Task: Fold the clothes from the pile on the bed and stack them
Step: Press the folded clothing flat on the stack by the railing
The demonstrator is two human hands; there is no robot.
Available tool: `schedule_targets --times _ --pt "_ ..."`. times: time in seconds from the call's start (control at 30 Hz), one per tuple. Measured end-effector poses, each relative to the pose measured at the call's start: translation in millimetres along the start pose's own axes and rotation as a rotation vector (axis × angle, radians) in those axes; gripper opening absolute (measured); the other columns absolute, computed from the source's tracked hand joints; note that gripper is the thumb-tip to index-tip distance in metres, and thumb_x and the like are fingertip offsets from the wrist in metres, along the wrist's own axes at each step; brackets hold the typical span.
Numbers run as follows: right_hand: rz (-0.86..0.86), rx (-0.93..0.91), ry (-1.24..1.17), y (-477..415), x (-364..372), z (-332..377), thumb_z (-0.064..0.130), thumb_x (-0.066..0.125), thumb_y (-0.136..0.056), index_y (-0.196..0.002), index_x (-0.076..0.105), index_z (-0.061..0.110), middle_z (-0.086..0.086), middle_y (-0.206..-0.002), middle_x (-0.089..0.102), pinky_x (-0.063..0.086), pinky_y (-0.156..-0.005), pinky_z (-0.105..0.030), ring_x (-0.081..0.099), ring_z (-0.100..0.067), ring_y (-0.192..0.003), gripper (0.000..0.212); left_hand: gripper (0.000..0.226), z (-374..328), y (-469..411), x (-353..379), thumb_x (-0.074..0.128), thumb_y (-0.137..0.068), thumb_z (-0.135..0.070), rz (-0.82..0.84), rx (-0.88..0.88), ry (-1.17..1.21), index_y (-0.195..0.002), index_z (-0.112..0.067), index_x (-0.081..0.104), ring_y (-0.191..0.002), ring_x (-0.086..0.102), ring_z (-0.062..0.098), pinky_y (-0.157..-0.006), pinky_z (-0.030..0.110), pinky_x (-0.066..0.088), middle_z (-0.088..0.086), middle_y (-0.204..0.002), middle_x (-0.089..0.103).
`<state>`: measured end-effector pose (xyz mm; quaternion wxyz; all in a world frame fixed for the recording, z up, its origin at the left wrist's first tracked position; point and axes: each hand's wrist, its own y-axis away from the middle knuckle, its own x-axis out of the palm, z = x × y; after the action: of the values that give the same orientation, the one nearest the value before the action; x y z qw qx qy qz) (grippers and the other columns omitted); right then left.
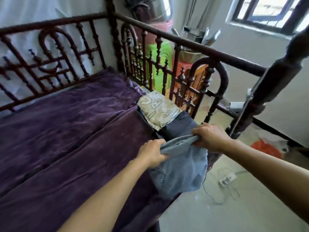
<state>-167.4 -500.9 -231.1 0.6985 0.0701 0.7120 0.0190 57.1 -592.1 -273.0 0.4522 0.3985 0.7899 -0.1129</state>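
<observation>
**Jeans held up to fold**

Left hand (153, 152) and right hand (209, 137) each pinch the top edge of the light blue denim jeans (181, 168), so they hang flat over the purple velvet bed cover (66, 131), near the folded stack (158, 109).

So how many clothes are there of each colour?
Light blue: 1, the jeans
Dark blue: 1, the garment lying on the bed
Cream with letters: 1, the folded cloth
Total: 3 in plain sight
</observation>
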Motion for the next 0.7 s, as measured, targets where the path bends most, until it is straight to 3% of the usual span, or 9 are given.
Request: schedule_targets --times 0.23,0.33,0.43,0.5,0.57,0.63,0.7 --pt "0.129 0.117 0.153 -74 -33 -106 0.055 0.066 -0.079 -0.102 0.062 0.035 0.004 -0.1 0.063 0.046 -0.072 -0.033 0.06 -0.024 -0.099 0.03 0.026 -36 -130 22 0.08 -0.068 -0.029 0.107 -0.018 0.439 -0.083 -0.017 0.062 -0.08 0.066 0.021 -0.072 0.042 0.053 0.0 -0.082 0.068" --pt "0.248 0.124 0.198 -135 -17 -136 0.054 0.068 -0.078 -0.103 0.063 0.033 0.005 -0.102 0.064 0.044 -0.07 -0.032 0.06 -0.022 -0.097 0.033 0.024 -21 -193 41 0.083 -0.069 -0.02 0.175 -0.107 0.639 -0.084 -0.02 0.065 -0.08 0.069 0.02 -0.077 0.044 0.058 0.001 -0.086 0.072" --pt "0.316 0.134 0.186 -195 23 -159 0.049 0.066 -0.081 -0.108 0.063 0.031 0.003 -0.109 0.064 0.048 -0.077 -0.035 0.06 -0.024 -0.104 0.032 0.032 4 -250 59 0.084 -0.07 -0.017 0.218 -0.235 0.732 -0.097 -0.013 0.067 -0.087 0.07 0.025 -0.08 0.044 0.058 0.007 -0.096 0.072" --pt "0.278 0.171 0.107 -223 57 -169 0.042 0.06 -0.086 -0.114 0.06 0.03 0.0 -0.118 0.061 0.049 -0.083 -0.035 0.056 -0.026 -0.112 0.03 0.041 22 -280 68 0.084 -0.07 -0.024 0.137 -0.297 0.607 -0.104 -0.012 0.066 -0.09 0.066 0.022 -0.077 0.035 0.055 0.001 -0.098 0.07" --pt "0.141 0.224 -0.002 -241 90 -173 0.036 0.054 -0.091 -0.126 0.055 0.027 -0.002 -0.13 0.054 0.047 -0.091 -0.037 0.047 -0.026 -0.123 0.036 0.047 39 -295 76 0.081 -0.072 -0.03 -0.06 -0.345 0.348 -0.113 -0.014 0.063 -0.098 0.059 0.022 -0.081 0.032 0.046 -0.001 -0.103 0.063" --pt "0.001 0.239 -0.079 -240 120 -168 0.04 0.054 -0.091 -0.139 0.046 0.024 -0.005 -0.146 0.042 0.04 -0.101 -0.04 0.035 -0.028 -0.135 0.051 0.048 53 -296 84 0.075 -0.075 -0.028 -0.265 -0.306 0.021 -0.119 -0.015 0.059 -0.11 0.051 0.031 -0.09 0.039 0.041 0.007 -0.115 0.057" --pt "-0.035 0.16 -0.137 -220 149 -155 0.053 0.049 -0.092 -0.147 0.036 0.026 -0.008 -0.157 0.027 0.031 -0.108 -0.045 0.021 -0.03 -0.145 0.063 0.049 58 -288 98 0.072 -0.078 -0.028 -0.414 -0.187 -0.136 -0.123 -0.015 0.059 -0.121 0.047 0.039 -0.096 0.048 0.039 0.015 -0.128 0.052"
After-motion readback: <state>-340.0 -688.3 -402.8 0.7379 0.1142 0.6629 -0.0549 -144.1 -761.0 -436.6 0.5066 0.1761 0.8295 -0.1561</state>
